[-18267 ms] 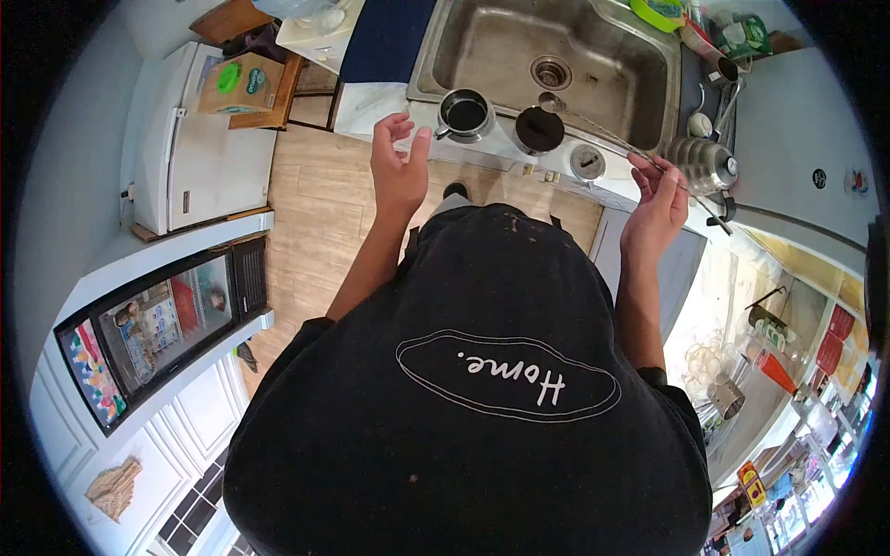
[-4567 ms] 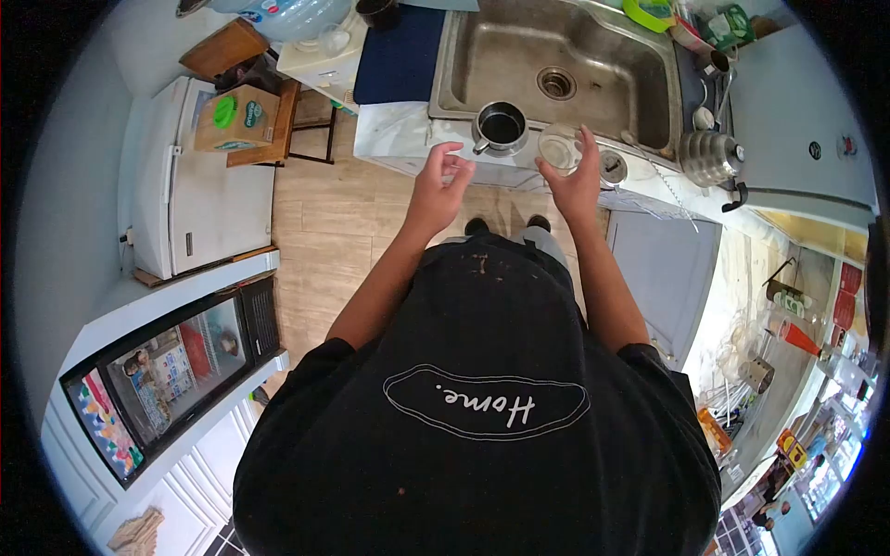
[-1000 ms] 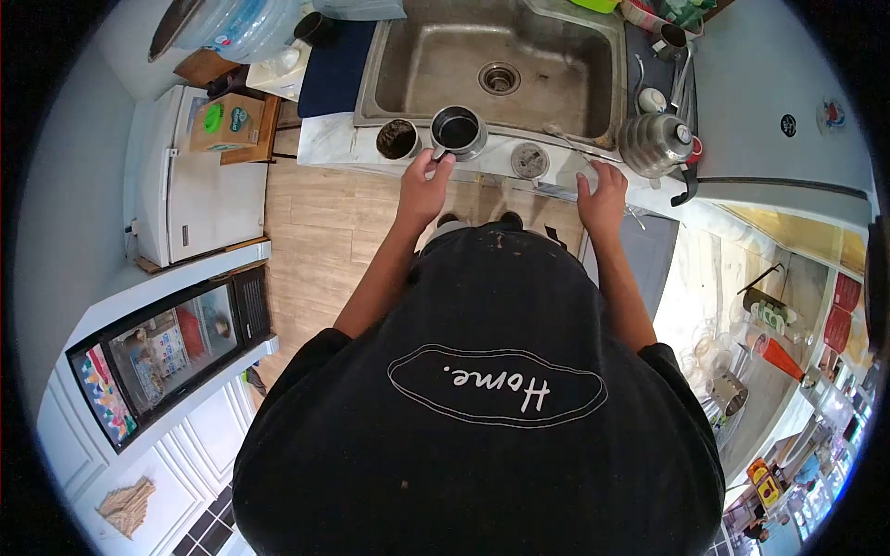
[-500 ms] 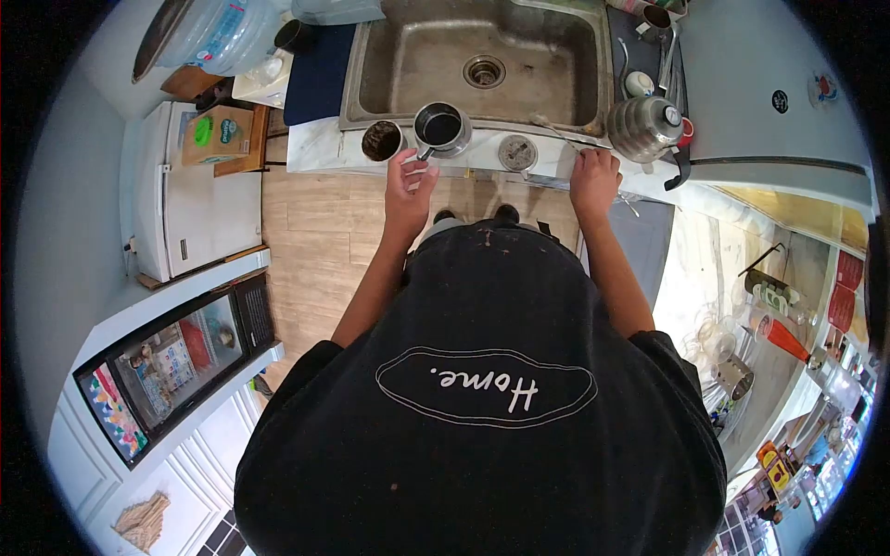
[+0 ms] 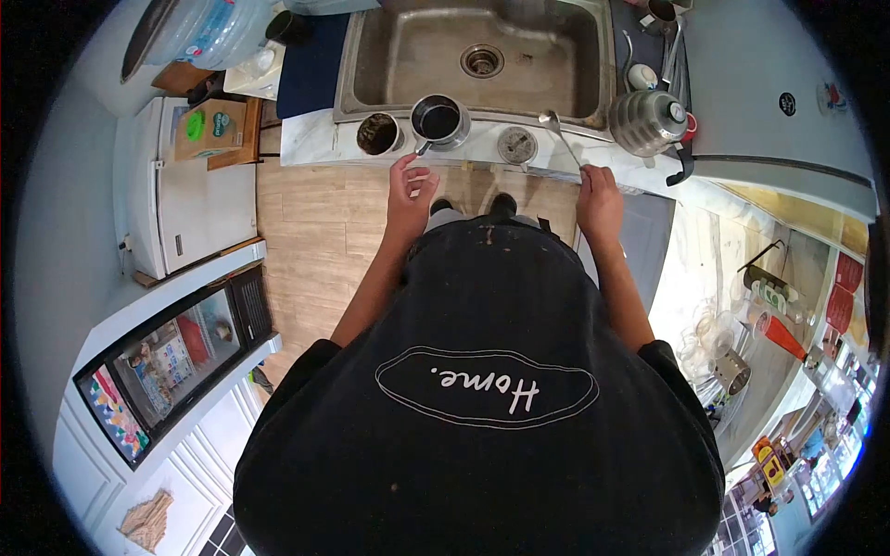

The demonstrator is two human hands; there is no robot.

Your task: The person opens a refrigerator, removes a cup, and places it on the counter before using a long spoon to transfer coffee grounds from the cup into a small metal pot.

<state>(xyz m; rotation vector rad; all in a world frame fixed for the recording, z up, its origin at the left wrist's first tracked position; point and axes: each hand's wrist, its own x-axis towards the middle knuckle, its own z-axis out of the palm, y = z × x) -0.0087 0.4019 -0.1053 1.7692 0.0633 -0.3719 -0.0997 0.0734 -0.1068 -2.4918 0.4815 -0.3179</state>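
My right hand [image 5: 600, 199] pinches the end of a long-handled metal spoon [image 5: 561, 137] at the counter's front edge. The spoon's bowl points toward the sink. My left hand [image 5: 411, 196] is open, its fingers loosely bent and apart, with fingertips just below the handle of a metal pitcher [image 5: 449, 140]. Dark contents show inside the pitcher. To its left stands a white cup [image 5: 398, 144] with dark residue inside. A round metal-topped container [image 5: 517, 146] sits between the pitcher and the spoon.
Behind the counter edge [image 5: 311, 139] is a steel sink [image 5: 408, 65] with a drain. A metal kettle [image 5: 644, 123] with a black handle stands at the right, near a red cup [image 5: 690, 127]. A dark mat [image 5: 315, 69] lies left of the sink.
My right hand has moved slightly right and down, and the spoon has swung to show more clearly. My left hand has drawn slightly back from the pitcher's handle.
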